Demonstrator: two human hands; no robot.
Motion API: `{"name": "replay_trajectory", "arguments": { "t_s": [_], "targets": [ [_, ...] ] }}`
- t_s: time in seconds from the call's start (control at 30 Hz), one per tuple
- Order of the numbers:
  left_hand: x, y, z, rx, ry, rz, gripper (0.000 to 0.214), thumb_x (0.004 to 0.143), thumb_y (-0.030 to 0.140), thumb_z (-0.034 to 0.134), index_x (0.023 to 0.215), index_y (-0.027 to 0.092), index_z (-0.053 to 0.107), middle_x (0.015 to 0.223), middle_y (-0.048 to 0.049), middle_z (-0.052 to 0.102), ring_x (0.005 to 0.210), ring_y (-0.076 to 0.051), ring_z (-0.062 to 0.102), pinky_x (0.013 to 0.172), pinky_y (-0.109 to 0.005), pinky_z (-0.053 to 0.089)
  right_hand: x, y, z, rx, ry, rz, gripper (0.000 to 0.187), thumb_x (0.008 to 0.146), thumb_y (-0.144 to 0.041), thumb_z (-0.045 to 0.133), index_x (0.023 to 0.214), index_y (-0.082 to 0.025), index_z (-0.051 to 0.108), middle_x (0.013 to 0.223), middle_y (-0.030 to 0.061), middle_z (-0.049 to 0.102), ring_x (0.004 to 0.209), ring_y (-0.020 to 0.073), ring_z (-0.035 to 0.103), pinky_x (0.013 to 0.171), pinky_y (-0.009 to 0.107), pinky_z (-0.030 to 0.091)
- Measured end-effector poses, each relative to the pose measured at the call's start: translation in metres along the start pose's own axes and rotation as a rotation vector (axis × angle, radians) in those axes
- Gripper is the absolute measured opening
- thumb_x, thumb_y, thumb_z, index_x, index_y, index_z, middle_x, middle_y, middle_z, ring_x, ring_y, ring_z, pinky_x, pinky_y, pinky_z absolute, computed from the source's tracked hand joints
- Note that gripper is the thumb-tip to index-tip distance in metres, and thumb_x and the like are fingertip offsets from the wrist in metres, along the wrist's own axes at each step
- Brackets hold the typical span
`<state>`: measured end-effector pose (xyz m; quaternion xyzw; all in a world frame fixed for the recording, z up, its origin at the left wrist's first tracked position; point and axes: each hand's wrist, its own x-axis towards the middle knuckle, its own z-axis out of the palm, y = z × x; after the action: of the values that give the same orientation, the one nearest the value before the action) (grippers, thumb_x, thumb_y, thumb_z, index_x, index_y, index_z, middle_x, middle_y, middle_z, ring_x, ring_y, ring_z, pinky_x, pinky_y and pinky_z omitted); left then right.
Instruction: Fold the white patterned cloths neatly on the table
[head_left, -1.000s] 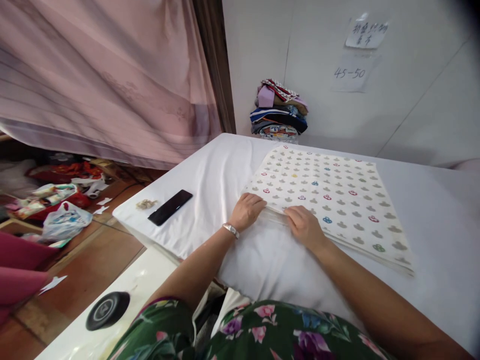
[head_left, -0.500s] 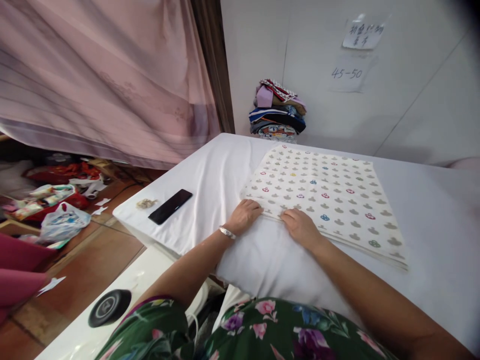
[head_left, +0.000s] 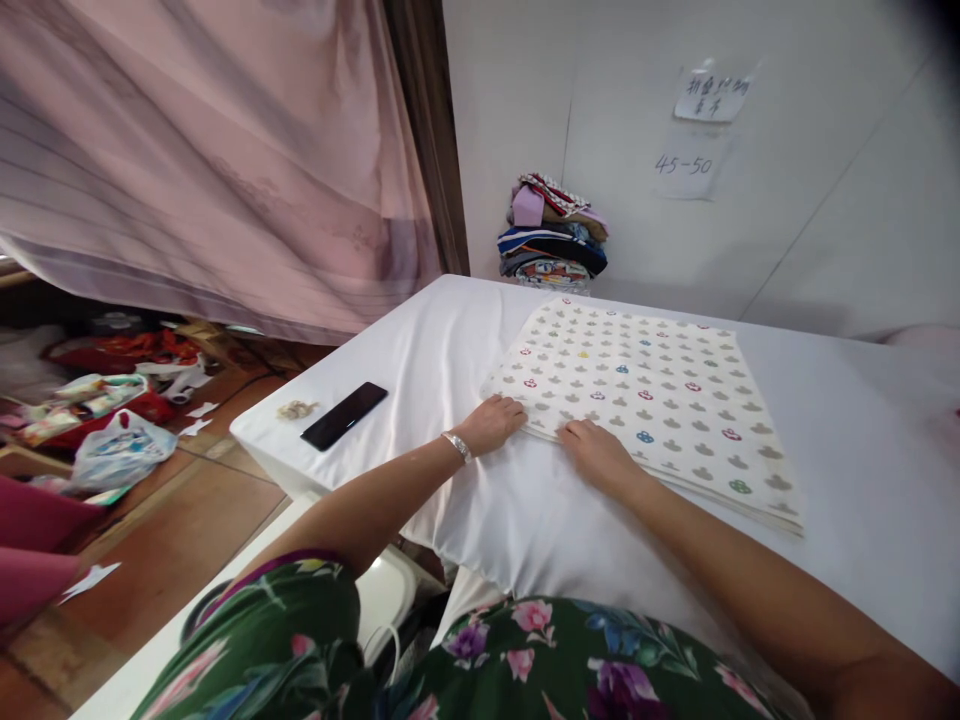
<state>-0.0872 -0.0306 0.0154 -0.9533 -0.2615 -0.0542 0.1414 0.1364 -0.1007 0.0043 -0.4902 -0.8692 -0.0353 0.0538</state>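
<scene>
A folded cream cloth (head_left: pixel 660 400) printed with grey, red, blue and green mushroom-like shapes lies flat on the white-covered table. Its layers show along the near edge. My left hand (head_left: pixel 491 422) is at the near left corner, fingers curled over the cloth's edge; a silver bracelet is on that wrist. A short way to the right, my right hand (head_left: pixel 600 455) grips the same near edge with its fingers bent together. Both thumbs are mostly hidden. Under both hands the cloth stays down on the table.
A black phone (head_left: pixel 345 416) and a small beige tangle (head_left: pixel 297 410) lie on the table's left part. Behind the table stands a stack of folded fabrics (head_left: pixel 553 235) by the wall. Pink curtain (head_left: pixel 285 150) hangs at left; a plastic bag (head_left: pixel 124 450) is on the floor.
The camera view has shifted slightly. My left forearm and elbow have swung outward a little, covering most of the round black object. Both hands stay at the cloth's near edge.
</scene>
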Motion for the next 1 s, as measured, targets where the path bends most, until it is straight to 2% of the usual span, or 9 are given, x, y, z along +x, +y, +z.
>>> {"name": "replay_trajectory", "arguments": {
  "t_s": [0.17, 0.3, 0.4, 0.53, 0.6, 0.73, 0.8, 0.9, 1.0],
  "targets": [
    [-0.002, -0.004, -0.015, -0.001, 0.153, -0.1, 0.026, 0.087, 0.01, 0.036, 0.097, 0.016, 0.059, 0.093, -0.0072, 0.058, 0.087, -0.018, 0.05, 0.079, -0.033, 0.036, -0.005, 0.001, -0.011, 0.113, 0.103, -0.011, 0.036, 0.079, -0.001, 0.034, 0.103, -0.018, 0.055, 0.098, 0.0073, 0.056, 0.089, 0.0184, 0.048, 0.073, 0.027, 0.039],
    [-0.021, 0.009, 0.001, -0.086, 0.075, -0.101, 0.022, 0.085, 0.011, 0.041, 0.095, 0.017, 0.06, 0.09, -0.0061, 0.06, 0.086, -0.017, 0.052, 0.077, -0.031, 0.039, -0.01, -0.001, 0.0, 0.111, 0.031, -0.075, 0.035, 0.079, -0.002, 0.035, 0.103, -0.018, 0.055, 0.093, 0.0072, 0.057, 0.087, 0.0188, 0.049, 0.074, 0.029, 0.04],
    [-0.032, 0.017, 0.015, -0.153, 0.134, -0.188, 0.026, 0.084, 0.009, 0.042, 0.099, 0.018, 0.06, 0.099, -0.0063, 0.06, 0.092, -0.017, 0.052, 0.081, -0.032, 0.04, -0.012, -0.003, 0.004, 0.102, 0.021, -0.084, 0.032, 0.08, -0.003, 0.036, 0.101, -0.017, 0.056, 0.094, 0.0083, 0.057, 0.087, 0.0196, 0.05, 0.075, 0.031, 0.041],
    [-0.034, 0.019, 0.021, -0.228, 0.203, -0.256, 0.028, 0.081, 0.007, 0.043, 0.099, 0.019, 0.061, 0.1, -0.0053, 0.061, 0.091, -0.017, 0.053, 0.082, -0.033, 0.041, -0.003, -0.003, -0.012, 0.243, -0.019, -0.087, 0.03, 0.08, -0.007, 0.038, 0.098, -0.02, 0.058, 0.096, 0.0065, 0.058, 0.09, 0.0197, 0.052, 0.075, 0.032, 0.045],
    [-0.034, 0.019, 0.021, -0.26, 0.205, -0.255, 0.029, 0.079, 0.006, 0.045, 0.098, 0.019, 0.061, 0.098, -0.0048, 0.062, 0.09, -0.017, 0.054, 0.082, -0.033, 0.041, 0.01, -0.003, -0.019, 0.356, 0.006, -0.102, 0.028, 0.084, -0.016, 0.04, 0.106, -0.023, 0.057, 0.107, 0.0061, 0.058, 0.098, 0.0198, 0.052, 0.081, 0.034, 0.046],
    [-0.035, 0.018, 0.022, -0.282, 0.202, -0.26, 0.032, 0.076, 0.004, 0.045, 0.101, 0.018, 0.058, 0.095, -0.0051, 0.062, 0.09, -0.017, 0.054, 0.083, -0.033, 0.041, 0.05, 0.0, -0.011, 0.467, 0.086, -0.178, 0.039, 0.09, -0.026, 0.034, 0.127, -0.023, 0.045, 0.133, 0.0064, 0.044, 0.124, 0.0201, 0.038, 0.1, 0.041, 0.036],
    [-0.036, 0.018, 0.022, -0.283, 0.199, -0.272, 0.031, 0.076, 0.004, 0.044, 0.101, 0.017, 0.057, 0.093, -0.0053, 0.062, 0.089, -0.017, 0.054, 0.083, -0.034, 0.04, 0.067, 0.006, 0.001, 0.449, 0.039, -0.208, 0.042, 0.092, -0.03, 0.031, 0.131, -0.021, 0.042, 0.14, 0.0071, 0.037, 0.131, 0.0207, 0.028, 0.105, 0.043, 0.029],
    [-0.037, 0.018, 0.021, -0.301, 0.203, -0.279, 0.029, 0.076, 0.004, 0.044, 0.099, 0.017, 0.057, 0.092, -0.005, 0.062, 0.087, -0.017, 0.053, 0.082, -0.033, 0.04, 0.084, 0.019, 0.016, 0.378, -0.105, -0.256, 0.05, 0.092, -0.045, 0.03, 0.134, -0.02, 0.04, 0.144, 0.0085, 0.028, 0.135, 0.0228, 0.018, 0.108, 0.047, 0.02],
    [-0.036, 0.017, 0.02, -0.335, 0.205, -0.28, 0.029, 0.074, 0.003, 0.045, 0.095, 0.017, 0.058, 0.091, -0.0044, 0.061, 0.085, -0.016, 0.052, 0.082, -0.032, 0.04, 0.092, 0.026, 0.02, 0.323, -0.087, -0.215, 0.057, 0.091, -0.053, 0.027, 0.139, -0.022, 0.031, 0.148, 0.0074, 0.02, 0.136, 0.0228, 0.01, 0.109, 0.048, 0.015]
  ]
}}
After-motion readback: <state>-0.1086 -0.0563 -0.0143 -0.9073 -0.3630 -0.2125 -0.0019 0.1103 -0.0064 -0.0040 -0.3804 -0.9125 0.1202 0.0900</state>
